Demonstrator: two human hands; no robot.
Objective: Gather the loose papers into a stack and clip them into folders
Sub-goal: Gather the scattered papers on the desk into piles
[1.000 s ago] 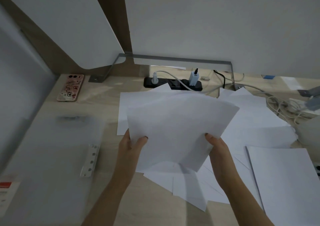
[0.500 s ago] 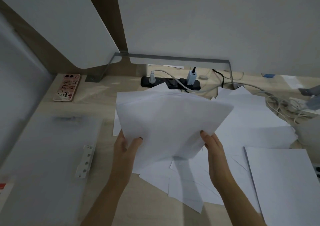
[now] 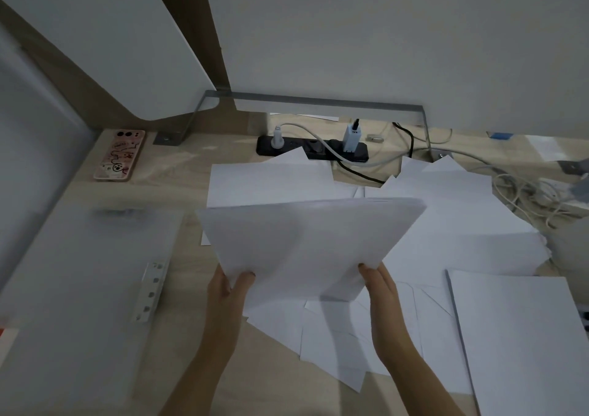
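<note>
Presently, in the head view, the left hand (image 3: 228,291) and right hand (image 3: 381,291) each grip a lower corner of a raised sheaf of plain white paper (image 3: 306,243) at frame centre, above loose white sheets (image 3: 334,345) on the pale wooden desk (image 3: 283,387). Recommendation: tap the edges square before clipping into the translucent plastic folder (image 3: 79,272) at left.

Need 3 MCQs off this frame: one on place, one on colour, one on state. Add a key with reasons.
1. Where on the desk does the phone lie?
A. near edge
B. far left, at the back
C. far right

2. What colour is the power strip?
A. white
B. black
C. red

3. The sheaf is:
A. flat on the desk
B. rolled into a tube
C. held up by both hands

Key:
1B, it lies in the back left corner.
2B, its casing is black.
3C, the left hand and right hand grip its lower corners above the loose sheets.
</note>
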